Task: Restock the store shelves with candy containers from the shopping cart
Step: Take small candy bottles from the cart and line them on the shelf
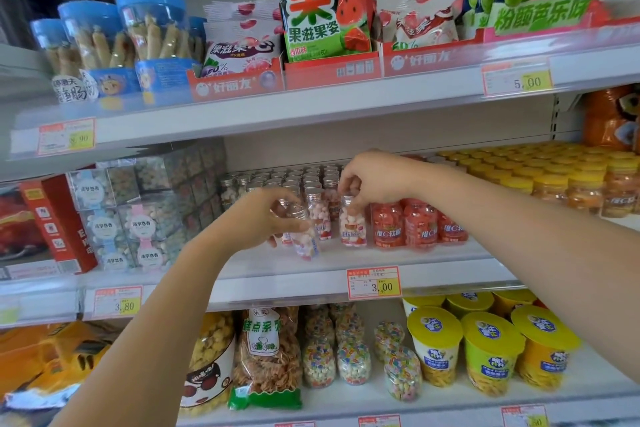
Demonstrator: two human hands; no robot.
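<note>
at the white middle shelf (346,262), the right hand (372,180) is pinching the top of a small clear bottle of pink-and-white candies (352,224), seemingly steadying it upright in the front row, while the left hand (265,218) is gripping a tilted twin bottle (305,239) to slot beside it.

Clear glossy plastic candy bottles (353,225) with shiny silver metallic-looking caps (313,197), smooth white semi-matt shelf (433,258), paper price tag (374,282), glossy plastic-film snack bag (318,10), clear plastic yellow-lidded jars (585,191).

Tilted candy bottle (305,242) beside upright candy bottle (352,226)
</note>
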